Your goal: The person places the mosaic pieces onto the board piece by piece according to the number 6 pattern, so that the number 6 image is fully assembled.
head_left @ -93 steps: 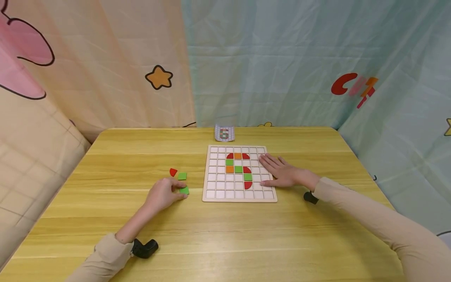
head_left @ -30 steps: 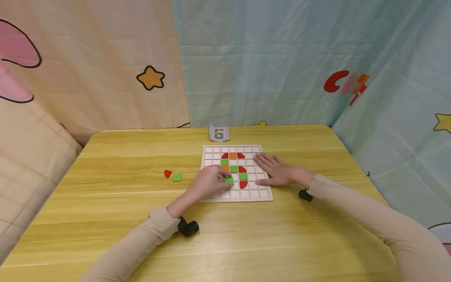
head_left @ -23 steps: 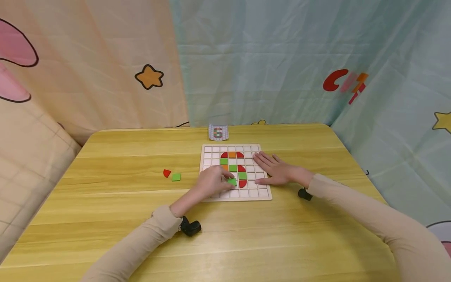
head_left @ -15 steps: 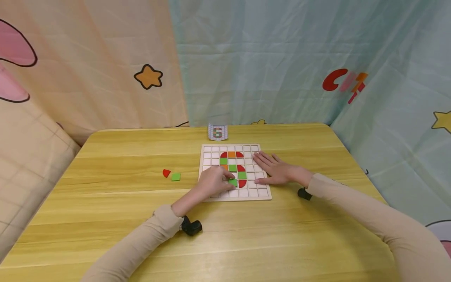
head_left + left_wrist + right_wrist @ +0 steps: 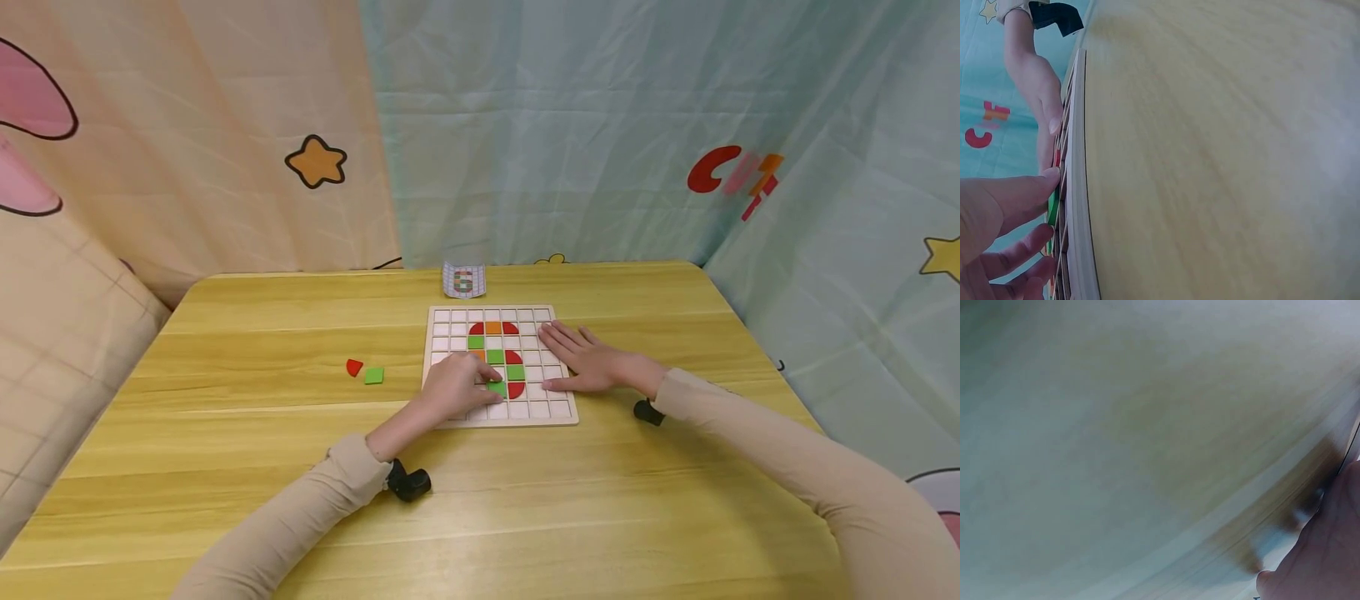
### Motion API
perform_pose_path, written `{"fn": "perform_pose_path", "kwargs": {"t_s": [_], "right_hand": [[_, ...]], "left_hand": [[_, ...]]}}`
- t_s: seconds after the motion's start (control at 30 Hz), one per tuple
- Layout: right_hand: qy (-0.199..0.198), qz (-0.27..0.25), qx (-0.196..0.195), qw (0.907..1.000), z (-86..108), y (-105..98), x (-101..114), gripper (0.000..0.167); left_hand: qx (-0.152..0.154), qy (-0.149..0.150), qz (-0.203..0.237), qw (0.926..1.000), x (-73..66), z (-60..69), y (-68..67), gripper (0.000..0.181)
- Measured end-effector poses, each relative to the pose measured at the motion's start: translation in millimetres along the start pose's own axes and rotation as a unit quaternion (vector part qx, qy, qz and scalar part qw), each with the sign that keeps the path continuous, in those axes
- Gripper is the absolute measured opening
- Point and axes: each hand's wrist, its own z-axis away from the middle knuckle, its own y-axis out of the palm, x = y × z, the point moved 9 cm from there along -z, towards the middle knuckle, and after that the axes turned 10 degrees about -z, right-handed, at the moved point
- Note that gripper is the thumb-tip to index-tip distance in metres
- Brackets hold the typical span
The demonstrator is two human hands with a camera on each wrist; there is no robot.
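On the table lies a white wooden grid board (image 5: pixel 558 408) with red quarter-circle, orange and green pieces set in its cells. My left hand (image 5: pixel 453 387) reaches over its lower left part, thumb and index finger pinching a green square tile (image 5: pixel 497 389). That tile lies in or on the cell just left of the lowest red quarter circle (image 5: pixel 516 390); whether it is fully seated I cannot tell. The left wrist view shows thumb and finger at the edges of the green tile (image 5: pixel 1054 209). My right hand (image 5: pixel 596 364) rests flat, fingers spread, on the board's right edge.
A loose red quarter circle (image 5: pixel 354 367) and a loose green square (image 5: pixel 374 376) lie left of the board. Behind the board stands a small patterned card (image 5: pixel 463 281). Printed curtains (image 5: pixel 540 150) hang around the table's back and sides.
My left hand has picked up the green square from the table at left and carried it rightward onto the board, lowering it beside the red quarter circle. The right hand stays on the board.
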Motion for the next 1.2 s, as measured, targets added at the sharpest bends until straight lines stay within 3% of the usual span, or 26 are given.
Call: {"fn": "perform_pose_path", "kwargs": {"t_s": [0.33, 0.77, 0.93, 1.2], "right_hand": [[-0.01, -0.009, 0.002, 0.9999, 1.5, -2, 4, 0.093], [-0.001, -0.006, 0.005, 1.0, 0.4, -1, 1, 0.094], [-0.009, -0.011, -0.001, 0.9999, -0.2, 0, 1, 0.094], [-0.004, -0.009, 0.005, 0.9999, 1.2, -1, 2, 0.093]], "left_hand": [[-0.001, -0.007, 0.013, 0.9999, 0.1, 2.8, 0.6, 0.025], [-0.022, 0.015, -0.005, 0.9996, -6.0, 8.7, -4.1, 0.027], [-0.037, 0.005, -0.002, 0.9993, 1.4, 12.9, -7.9, 0.025], [-0.043, -0.02, 0.022, 0.9986, 25.2, 21.2, -20.9, 0.025]]}}
